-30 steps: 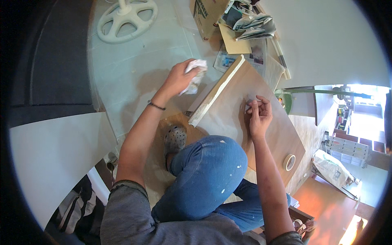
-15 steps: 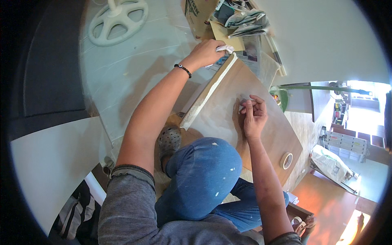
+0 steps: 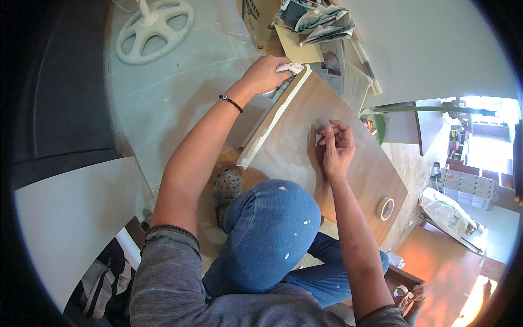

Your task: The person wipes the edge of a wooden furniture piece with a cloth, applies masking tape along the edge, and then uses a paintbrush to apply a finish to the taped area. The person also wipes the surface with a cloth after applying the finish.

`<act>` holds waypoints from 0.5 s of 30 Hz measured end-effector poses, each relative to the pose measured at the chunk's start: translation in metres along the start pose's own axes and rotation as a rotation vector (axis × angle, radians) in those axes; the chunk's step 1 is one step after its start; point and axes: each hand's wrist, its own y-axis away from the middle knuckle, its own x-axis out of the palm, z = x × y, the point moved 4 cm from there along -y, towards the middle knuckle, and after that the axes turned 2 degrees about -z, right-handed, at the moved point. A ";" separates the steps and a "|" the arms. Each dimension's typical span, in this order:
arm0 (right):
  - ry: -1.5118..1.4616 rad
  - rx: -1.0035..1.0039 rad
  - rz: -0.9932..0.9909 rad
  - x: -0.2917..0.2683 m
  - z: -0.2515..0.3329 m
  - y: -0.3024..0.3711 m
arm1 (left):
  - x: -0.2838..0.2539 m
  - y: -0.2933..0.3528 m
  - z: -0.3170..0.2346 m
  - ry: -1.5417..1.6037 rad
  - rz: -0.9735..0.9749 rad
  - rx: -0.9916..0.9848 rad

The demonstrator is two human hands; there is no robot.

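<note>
A wooden board [image 3: 348,169] lies cornerwise in front of the person, and I look down on its broad brown face through the head camera. A white edge [image 3: 276,116] runs along its left side, from near the shoe [image 3: 226,184] up to the far corner. At that corner is the left hand [image 3: 268,75], its fingers closed around a crumpled white cloth [image 3: 290,68] that sits against the edge. I take it the cloth is bunched small so that it bears on the narrow edge only.

The right hand [image 3: 339,148] is over the middle of the board, palm turned up, fingers loosely curled, thumb near the fingertips. I cannot tell whether it pinches anything small, or rests on the wood. Perhaps it is kept curled to spare the surface.

A roll of tape [image 3: 385,209] lies at the board's near right end, seemingly parked there out of the hands' way. The bent knee [image 3: 283,204] is just beside the board's near side; whether it props the board is hidden from me. Beyond the far corner lie newspapers [image 3: 329,26].
</note>
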 end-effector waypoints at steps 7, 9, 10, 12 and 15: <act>-0.002 0.012 -0.017 0.002 0.001 0.001 | -0.007 0.048 0.001 0.078 -0.079 0.007; -0.006 0.013 -0.019 0.001 0.000 0.000 | -0.009 0.062 -0.002 0.053 -0.086 -0.025; -0.009 0.010 -0.018 0.000 0.000 0.000 | -0.010 0.071 -0.004 0.061 -0.065 -0.047; -0.021 -0.001 -0.017 0.001 0.000 0.000 | -0.015 0.087 -0.008 0.071 -0.027 -0.086; -0.037 -0.016 -0.013 0.000 0.000 0.000 | -0.020 0.115 -0.014 0.079 0.008 -0.170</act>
